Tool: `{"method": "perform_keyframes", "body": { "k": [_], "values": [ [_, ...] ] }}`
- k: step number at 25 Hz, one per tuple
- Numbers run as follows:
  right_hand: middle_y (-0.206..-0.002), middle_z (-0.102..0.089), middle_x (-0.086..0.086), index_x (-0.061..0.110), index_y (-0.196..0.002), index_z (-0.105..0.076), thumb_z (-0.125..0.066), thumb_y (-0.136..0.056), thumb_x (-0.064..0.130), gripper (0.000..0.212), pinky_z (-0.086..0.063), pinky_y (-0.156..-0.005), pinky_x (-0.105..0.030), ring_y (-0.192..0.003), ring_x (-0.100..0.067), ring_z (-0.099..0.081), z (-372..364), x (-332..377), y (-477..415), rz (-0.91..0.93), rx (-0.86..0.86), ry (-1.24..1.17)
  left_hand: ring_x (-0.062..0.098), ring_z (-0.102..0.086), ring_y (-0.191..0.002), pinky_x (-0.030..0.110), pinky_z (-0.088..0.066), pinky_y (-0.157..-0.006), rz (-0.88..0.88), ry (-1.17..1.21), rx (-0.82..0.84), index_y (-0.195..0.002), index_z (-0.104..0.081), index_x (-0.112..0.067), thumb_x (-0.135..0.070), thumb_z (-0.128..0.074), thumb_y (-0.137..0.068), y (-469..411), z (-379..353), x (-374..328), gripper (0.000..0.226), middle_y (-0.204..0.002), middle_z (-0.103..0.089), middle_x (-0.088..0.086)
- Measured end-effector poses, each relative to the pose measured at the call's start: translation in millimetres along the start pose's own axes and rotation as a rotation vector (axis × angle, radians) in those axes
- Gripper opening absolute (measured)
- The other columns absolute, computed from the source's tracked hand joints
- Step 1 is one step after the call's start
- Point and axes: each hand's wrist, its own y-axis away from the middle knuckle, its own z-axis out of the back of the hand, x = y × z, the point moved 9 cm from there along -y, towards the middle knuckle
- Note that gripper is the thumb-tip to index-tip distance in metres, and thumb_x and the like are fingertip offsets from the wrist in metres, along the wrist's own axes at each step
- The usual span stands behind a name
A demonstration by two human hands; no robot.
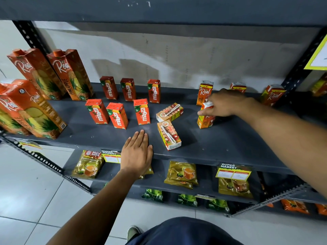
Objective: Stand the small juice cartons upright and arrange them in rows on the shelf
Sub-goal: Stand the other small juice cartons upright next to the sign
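Observation:
Several small red Maaza cartons [143, 111] stand upright in two rows on the dark grey shelf [221, 138]. Two small Real cartons lie flat on their sides: one [169, 112] further back, one [169, 134] nearer the front edge. My right hand [225, 103] is shut on the top of an upright small orange Real carton [205, 121]. Three more small Real cartons [204, 92] stand along the back at the right. My left hand [137, 152] rests flat and open on the shelf's front edge, left of the nearer fallen carton.
Three tall Real pineapple cartons [72, 75] stand at the shelf's left end. Bare shelf shows at the front right. Tea packets [182, 173] and price tags [233, 172] sit on the lower shelves. Perforated metal uprights [299, 68] frame the rack. A wall closes the back.

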Motion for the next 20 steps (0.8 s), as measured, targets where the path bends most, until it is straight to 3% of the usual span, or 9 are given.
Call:
{"method": "perform_keyframes", "body": {
  "k": [3, 6, 8, 10, 11, 13, 16, 20],
  "values": [
    [-0.082, -0.063, -0.004, 0.020, -0.084, -0.059, -0.037, -0.066, 0.091, 0.076, -0.053, -0.071, -0.036, -0.070, -0.018, -0.059, 0, 0, 0, -0.032, 0.006, 0.026, 0.028, -0.030, -0.142, 0.044, -0.024, -0.116, 0.006, 0.006, -0.003, -0.141, -0.041, -0.005, -0.042, -0.016, -0.095, 0, 0, 1, 0.064, -0.151, -0.038, 0.013],
    [-0.095, -0.066, -0.008, 0.018, -0.095, -0.062, -0.017, -0.063, 0.096, 0.095, -0.051, -0.077, -0.038, -0.079, -0.022, -0.061, -2, -4, 1, -0.107, 0.028, 0.013, 0.028, -0.031, -0.141, 0.044, -0.025, -0.115, 0.006, 0.009, -0.005, -0.140, -0.043, -0.005, -0.041, -0.017, -0.095, 0, 0, 1, 0.063, -0.150, -0.039, 0.013],
    [-0.104, -0.065, -0.012, 0.017, -0.103, -0.061, -0.008, -0.063, 0.096, 0.103, -0.044, -0.073, -0.037, -0.087, -0.028, -0.060, 23, -6, 5, -0.166, -0.151, -0.011, 0.028, -0.033, -0.140, 0.044, -0.025, -0.115, 0.010, 0.005, -0.005, -0.140, -0.044, -0.004, -0.041, -0.018, -0.096, 0, 0, 1, 0.063, -0.149, -0.041, 0.013],
    [-0.104, -0.065, -0.011, 0.020, -0.109, -0.059, -0.014, -0.072, 0.091, 0.092, -0.039, -0.067, -0.034, -0.090, -0.029, -0.061, 56, 9, 18, -0.111, -0.445, -0.109, 0.028, -0.034, -0.140, 0.044, -0.025, -0.114, 0.015, 0.003, -0.004, -0.139, -0.044, -0.004, -0.041, -0.019, -0.095, 0, -1, 1, 0.062, -0.149, -0.041, 0.013],
    [-0.097, -0.066, -0.008, 0.021, -0.109, -0.059, -0.022, -0.075, 0.087, 0.083, -0.039, -0.065, -0.031, -0.086, -0.025, -0.062, 60, 26, 24, -0.031, -0.497, -0.204, 0.028, -0.034, -0.140, 0.044, -0.025, -0.114, 0.016, 0.002, -0.004, -0.139, -0.044, -0.004, -0.041, -0.019, -0.095, -1, -2, 2, 0.062, -0.149, -0.041, 0.013],
    [-0.086, -0.065, -0.001, 0.021, -0.110, -0.060, -0.040, -0.075, 0.080, 0.072, -0.039, -0.058, -0.027, -0.079, -0.019, -0.062, 35, 76, 28, 0.093, -0.368, -0.328, 0.029, -0.034, -0.139, 0.044, -0.026, -0.114, 0.015, 0.001, -0.009, -0.139, -0.044, -0.004, -0.040, -0.020, -0.095, -1, -2, 2, 0.062, -0.149, -0.042, 0.013],
    [-0.100, -0.062, -0.004, 0.016, -0.113, -0.055, -0.056, -0.069, 0.076, 0.074, -0.038, -0.057, -0.031, -0.088, -0.024, -0.059, -38, 136, 27, 0.014, -0.048, -0.295, 0.029, -0.035, -0.139, 0.045, -0.028, -0.113, 0.011, 0.002, -0.013, -0.138, -0.045, -0.004, -0.040, -0.021, -0.095, -1, 0, 2, 0.061, -0.148, -0.043, 0.014],
    [-0.110, -0.064, -0.009, 0.013, -0.114, -0.048, -0.068, -0.074, 0.055, 0.061, -0.022, -0.046, -0.027, -0.093, -0.029, -0.062, -63, 145, 29, -0.084, -0.078, -0.334, 0.028, -0.032, -0.141, 0.044, -0.026, -0.115, -0.002, 0.001, -0.010, -0.140, -0.043, -0.004, -0.040, -0.019, -0.095, 1, 0, 0, 0.063, -0.150, -0.040, 0.013]
  ]
}}
